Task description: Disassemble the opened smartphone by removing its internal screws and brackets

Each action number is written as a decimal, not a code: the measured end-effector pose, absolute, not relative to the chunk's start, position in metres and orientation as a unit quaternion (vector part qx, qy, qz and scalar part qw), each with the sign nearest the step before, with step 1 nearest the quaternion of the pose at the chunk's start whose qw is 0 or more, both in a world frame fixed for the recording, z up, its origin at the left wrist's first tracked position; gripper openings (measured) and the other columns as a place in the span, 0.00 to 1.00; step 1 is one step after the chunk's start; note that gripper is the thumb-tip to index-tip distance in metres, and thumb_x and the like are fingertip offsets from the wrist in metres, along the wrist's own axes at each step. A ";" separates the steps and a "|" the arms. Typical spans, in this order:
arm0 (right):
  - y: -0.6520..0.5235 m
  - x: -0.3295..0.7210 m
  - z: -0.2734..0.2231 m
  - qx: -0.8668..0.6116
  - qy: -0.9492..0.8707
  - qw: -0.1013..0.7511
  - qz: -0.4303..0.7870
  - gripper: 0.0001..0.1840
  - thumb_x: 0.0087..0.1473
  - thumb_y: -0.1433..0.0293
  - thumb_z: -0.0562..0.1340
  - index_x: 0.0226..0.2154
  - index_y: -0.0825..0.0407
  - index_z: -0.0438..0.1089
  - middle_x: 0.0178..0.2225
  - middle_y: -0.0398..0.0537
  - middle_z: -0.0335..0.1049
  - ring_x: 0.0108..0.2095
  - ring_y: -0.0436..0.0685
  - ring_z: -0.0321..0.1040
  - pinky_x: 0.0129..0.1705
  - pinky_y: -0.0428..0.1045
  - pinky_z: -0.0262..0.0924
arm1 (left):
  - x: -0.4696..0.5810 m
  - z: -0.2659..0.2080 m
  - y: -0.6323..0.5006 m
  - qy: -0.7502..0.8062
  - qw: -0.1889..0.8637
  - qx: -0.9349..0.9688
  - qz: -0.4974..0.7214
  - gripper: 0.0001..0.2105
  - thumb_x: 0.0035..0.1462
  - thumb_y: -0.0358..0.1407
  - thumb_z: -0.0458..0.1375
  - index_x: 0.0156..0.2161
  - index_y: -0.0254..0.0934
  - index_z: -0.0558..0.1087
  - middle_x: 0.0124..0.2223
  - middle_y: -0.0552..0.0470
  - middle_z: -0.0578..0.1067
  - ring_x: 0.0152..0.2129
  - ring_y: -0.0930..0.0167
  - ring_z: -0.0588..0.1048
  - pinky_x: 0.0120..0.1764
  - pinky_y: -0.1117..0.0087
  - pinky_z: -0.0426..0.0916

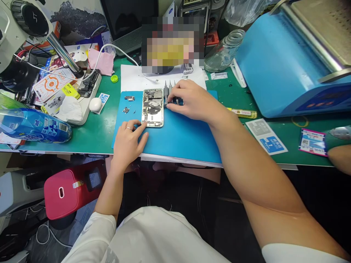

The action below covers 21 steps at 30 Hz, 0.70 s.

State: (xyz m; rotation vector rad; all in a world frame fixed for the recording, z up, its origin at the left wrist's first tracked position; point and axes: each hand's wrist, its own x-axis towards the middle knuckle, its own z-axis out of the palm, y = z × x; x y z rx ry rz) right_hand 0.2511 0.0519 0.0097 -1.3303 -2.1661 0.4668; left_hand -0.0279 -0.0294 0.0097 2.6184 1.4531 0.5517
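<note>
An opened phone (157,118) with its inner parts bare lies upright on a blue mat (181,142). My left hand (128,140) rests at its lower left corner, fingers spread, the index fingertip touching the frame. Right of the phone, several grey screwdrivers (166,94) lie side by side with their tips pointing away from me. My right hand (189,100) is over them, thumb and fingers closed on one screwdriver's handle and partly covering the others. Left of the phone on the mat are a small phone part (129,98) and a little pile of screws (125,110).
A blue machine (263,62) stands at the right, beside a glass jar (223,53). At the left are a microscope (30,22), a blue bottle (35,124) and a white earbud case (95,105). A white cable (120,49) loops over the green bench. Another person's arm (340,159) shows at the right edge.
</note>
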 end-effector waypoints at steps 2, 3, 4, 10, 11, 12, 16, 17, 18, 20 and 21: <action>0.051 0.250 0.014 -0.490 -0.803 0.286 0.184 0.09 0.60 0.58 0.66 0.36 0.45 0.78 0.46 0.56 0.75 0.52 0.71 0.70 0.59 0.68 0.66 | -0.028 0.010 -0.029 0.476 0.047 0.860 0.179 0.20 0.75 0.42 0.52 0.62 0.38 0.78 0.56 0.40 0.77 0.44 0.59 0.73 0.50 0.56 0.69; 0.050 0.249 0.016 -0.487 -0.801 0.291 0.190 0.08 0.60 0.59 0.66 0.36 0.45 0.77 0.48 0.55 0.75 0.54 0.72 0.70 0.61 0.69 0.65 | -0.028 0.010 -0.029 0.475 0.046 0.860 0.178 0.20 0.75 0.42 0.52 0.62 0.38 0.78 0.56 0.40 0.77 0.44 0.59 0.73 0.50 0.56 0.69; 0.049 0.248 0.018 -0.483 -0.800 0.298 0.195 0.06 0.59 0.61 0.66 0.35 0.44 0.77 0.49 0.55 0.76 0.55 0.72 0.70 0.62 0.69 0.65 | -0.028 0.010 -0.029 0.474 0.045 0.861 0.177 0.20 0.75 0.42 0.52 0.62 0.37 0.78 0.56 0.40 0.77 0.44 0.59 0.73 0.50 0.56 0.69; 0.046 0.245 0.024 -0.472 -0.771 0.356 0.236 0.04 0.57 0.63 0.67 0.32 0.45 0.74 0.56 0.50 0.79 0.60 0.71 0.72 0.65 0.70 0.64 | -0.029 0.010 -0.029 0.471 0.034 0.863 0.181 0.19 0.75 0.41 0.53 0.61 0.36 0.78 0.56 0.40 0.78 0.43 0.60 0.72 0.50 0.56 0.69; 0.046 0.245 0.024 -0.473 -0.761 0.371 0.246 0.05 0.56 0.63 0.67 0.32 0.46 0.74 0.56 0.50 0.80 0.59 0.71 0.73 0.65 0.70 0.64 | -0.029 0.010 -0.029 0.470 0.033 0.863 0.182 0.19 0.75 0.41 0.53 0.61 0.36 0.78 0.56 0.40 0.78 0.43 0.60 0.72 0.50 0.56 0.69; 0.046 0.244 0.024 -0.474 -0.748 0.386 0.258 0.05 0.56 0.63 0.67 0.32 0.46 0.74 0.55 0.50 0.80 0.59 0.71 0.74 0.64 0.71 0.65 | -0.029 0.010 -0.029 0.470 0.032 0.863 0.183 0.19 0.75 0.41 0.53 0.61 0.37 0.78 0.56 0.40 0.78 0.43 0.60 0.73 0.50 0.56 0.69; 0.045 0.241 0.024 -0.470 -0.688 0.431 0.346 0.09 0.55 0.60 0.69 0.32 0.46 0.72 0.53 0.52 0.82 0.52 0.68 0.78 0.55 0.68 0.73 | -0.030 0.010 -0.029 0.466 0.024 0.865 0.185 0.19 0.75 0.41 0.53 0.61 0.36 0.78 0.56 0.40 0.78 0.43 0.60 0.73 0.50 0.56 0.70; 0.045 0.241 0.025 -0.464 -0.675 0.438 0.370 0.10 0.54 0.60 0.70 0.32 0.46 0.71 0.52 0.52 0.83 0.50 0.67 0.78 0.53 0.66 0.74 | -0.030 0.010 -0.029 0.466 0.023 0.865 0.186 0.19 0.75 0.41 0.53 0.61 0.37 0.78 0.55 0.40 0.78 0.43 0.60 0.73 0.50 0.56 0.70; 0.045 0.240 0.025 -0.457 -0.665 0.443 0.390 0.11 0.54 0.59 0.70 0.32 0.47 0.71 0.51 0.53 0.83 0.48 0.66 0.79 0.50 0.65 0.75 | -0.030 0.010 -0.029 0.467 0.023 0.864 0.186 0.19 0.75 0.41 0.53 0.61 0.37 0.78 0.55 0.41 0.78 0.42 0.60 0.73 0.50 0.56 0.70; 0.046 0.239 0.025 -0.448 -0.647 0.454 0.419 0.13 0.53 0.58 0.71 0.31 0.47 0.70 0.49 0.53 0.83 0.43 0.63 0.79 0.44 0.62 0.76 | -0.030 0.009 -0.029 0.469 0.025 0.863 0.187 0.18 0.75 0.41 0.53 0.61 0.38 0.78 0.55 0.41 0.78 0.43 0.60 0.73 0.49 0.56 0.70; 0.046 0.239 0.026 -0.446 -0.639 0.460 0.426 0.15 0.53 0.57 0.71 0.31 0.47 0.69 0.48 0.53 0.83 0.40 0.61 0.78 0.41 0.61 0.76 | -0.030 0.009 -0.029 0.470 0.026 0.862 0.187 0.18 0.75 0.41 0.53 0.61 0.38 0.78 0.55 0.41 0.78 0.43 0.60 0.73 0.49 0.56 0.70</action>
